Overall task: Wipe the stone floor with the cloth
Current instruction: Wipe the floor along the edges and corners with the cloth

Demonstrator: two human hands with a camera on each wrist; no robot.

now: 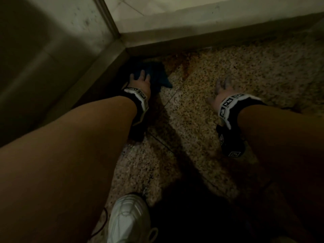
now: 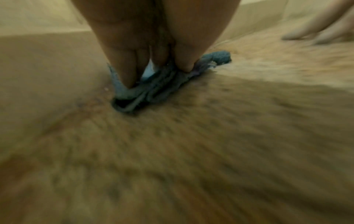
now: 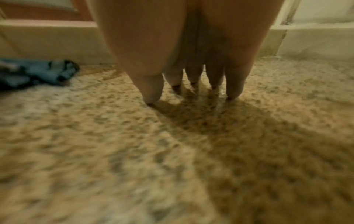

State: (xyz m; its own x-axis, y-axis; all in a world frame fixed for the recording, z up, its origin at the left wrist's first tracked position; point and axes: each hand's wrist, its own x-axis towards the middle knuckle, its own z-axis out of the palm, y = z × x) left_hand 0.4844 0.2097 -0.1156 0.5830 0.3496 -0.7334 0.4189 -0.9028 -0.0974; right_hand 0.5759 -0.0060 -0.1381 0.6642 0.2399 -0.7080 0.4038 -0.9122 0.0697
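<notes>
A dark blue cloth [image 1: 158, 75] lies bunched in the corner of the speckled stone floor [image 1: 236, 71]. My left hand [image 1: 140, 79] presses down on it with straight fingers. In the left wrist view the fingertips [image 2: 126, 78] dig into the crumpled cloth [image 2: 159, 89]. My right hand [image 1: 222, 87] rests apart to the right, fingers spread, holding nothing. In the right wrist view its fingertips [image 3: 232, 92] touch the bare floor [image 3: 114, 136], and the cloth [image 3: 40, 72] shows at the far left.
Pale walls with a low skirting [image 1: 192, 42] meet in a corner just behind the cloth. A darker reddish patch [image 1: 186, 67] marks the floor near the skirting. My white shoe [image 1: 128, 218] stands at the bottom, beside a tile joint [image 1: 163, 142].
</notes>
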